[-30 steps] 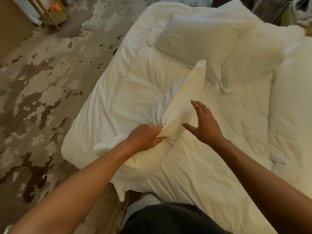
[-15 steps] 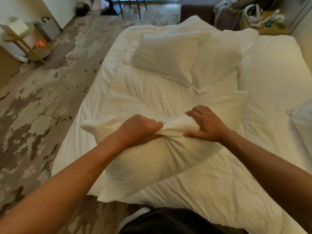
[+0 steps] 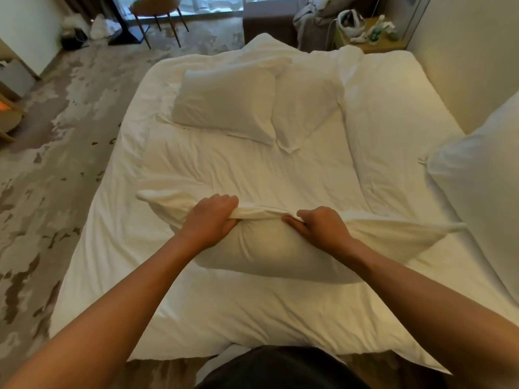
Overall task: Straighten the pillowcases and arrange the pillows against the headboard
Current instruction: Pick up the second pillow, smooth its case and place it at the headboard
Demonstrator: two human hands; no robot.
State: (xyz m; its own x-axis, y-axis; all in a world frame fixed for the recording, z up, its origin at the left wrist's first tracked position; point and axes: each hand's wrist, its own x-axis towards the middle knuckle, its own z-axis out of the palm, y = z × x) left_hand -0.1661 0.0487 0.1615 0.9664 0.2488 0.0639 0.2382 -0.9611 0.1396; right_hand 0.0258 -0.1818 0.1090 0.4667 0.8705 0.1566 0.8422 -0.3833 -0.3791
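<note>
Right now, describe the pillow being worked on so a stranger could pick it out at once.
Start at the white bed that fills the view. Two pillows lie side by side at its far end; the pillow in question lies across the near part. It alone is gripped: the left hand and right hand bunch its pillowcase along its far edge.

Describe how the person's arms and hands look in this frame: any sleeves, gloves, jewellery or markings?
Both forearms are bare up to the frame edge, with no sleeves in view. The left hand and right hand wear no gloves, and no rings, watch, bracelet or markings show on the fingers or wrists. The only clothing visible is a dark garment at the bottom edge of the head view.
</note>
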